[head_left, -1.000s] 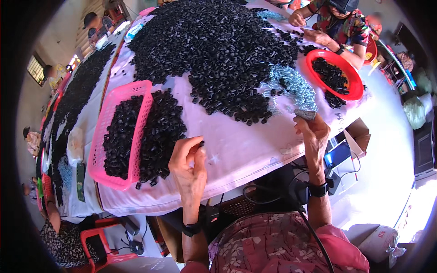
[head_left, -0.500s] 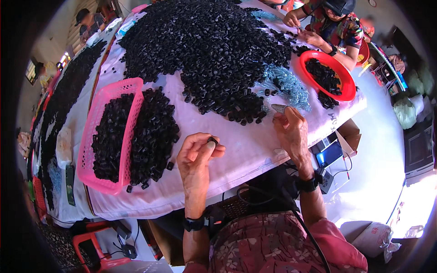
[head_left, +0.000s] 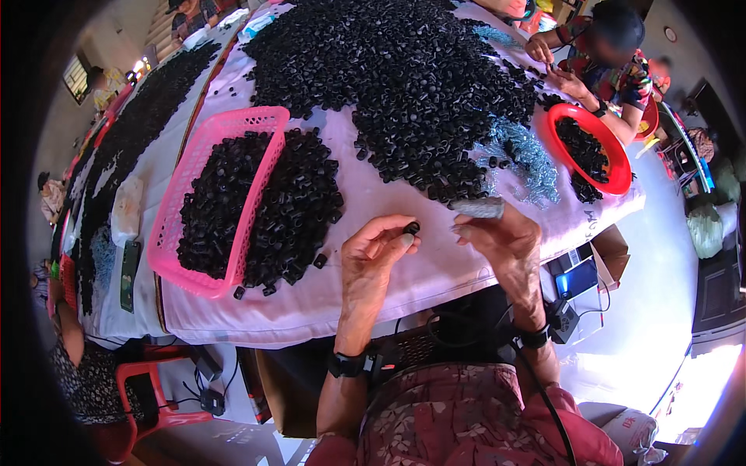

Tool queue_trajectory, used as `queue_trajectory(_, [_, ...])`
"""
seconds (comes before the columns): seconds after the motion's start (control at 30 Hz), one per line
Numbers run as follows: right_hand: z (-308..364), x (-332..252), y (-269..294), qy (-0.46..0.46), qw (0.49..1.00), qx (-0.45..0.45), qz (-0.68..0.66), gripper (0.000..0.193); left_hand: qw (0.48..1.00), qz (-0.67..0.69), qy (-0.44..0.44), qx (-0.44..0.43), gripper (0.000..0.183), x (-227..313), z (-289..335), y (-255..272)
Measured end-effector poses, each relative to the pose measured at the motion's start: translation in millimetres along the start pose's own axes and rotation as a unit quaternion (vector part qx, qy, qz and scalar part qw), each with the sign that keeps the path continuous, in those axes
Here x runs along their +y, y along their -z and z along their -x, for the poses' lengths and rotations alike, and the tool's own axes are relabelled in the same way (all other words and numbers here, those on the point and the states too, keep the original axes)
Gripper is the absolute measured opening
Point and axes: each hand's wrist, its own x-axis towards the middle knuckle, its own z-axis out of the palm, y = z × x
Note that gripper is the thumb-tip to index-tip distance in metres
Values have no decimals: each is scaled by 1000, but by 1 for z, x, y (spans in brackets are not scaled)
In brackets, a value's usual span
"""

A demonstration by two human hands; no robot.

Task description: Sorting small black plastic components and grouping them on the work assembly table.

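My left hand (head_left: 374, 252) pinches a small black plastic cap (head_left: 411, 228) between thumb and fingertips, above the near part of the pale tablecloth. Close on its right, my right hand (head_left: 505, 241) is curled with its fingertips together, facing the cap but apart from it. A grey, wrapped-looking piece (head_left: 478, 207) lies along its index finger; whether it is a finger covering or a held tool I cannot tell. Beyond both hands spreads a large heap of similar black caps (head_left: 388, 85). A smaller pile of black caps (head_left: 299, 210) lies left of my left hand.
A pink plastic basket (head_left: 260, 198) partly filled with caps stands at the left. Wispy bluish trimmings (head_left: 528, 159) lie beside the heap. At the right, a co-worker's hands (head_left: 556, 70) work near a red oval basin (head_left: 622, 167). A phone (head_left: 130, 276) lies far left.
The view has shifted, so the table sits further right and higher. My right hand has come nearer my left, which still holds the cap. A person's arm now shows at the lower left.
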Motion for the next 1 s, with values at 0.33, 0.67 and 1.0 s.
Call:
queue_trajectory(0.33, [-12, 1, -33, 99, 990, -20, 97, 26, 1000, 0, 9, -9, 20, 0, -1, 1])
queue_trajectory(0.67, [-9, -2, -35, 40, 999, 14, 26, 27, 1000, 23, 5, -11, 17, 0, -1, 1])
queue_trajectory(1.0, [-10, 2, -39, 201, 955, 10, 219, 24, 1000, 6, 11, -6, 16, -3, -2, -1])
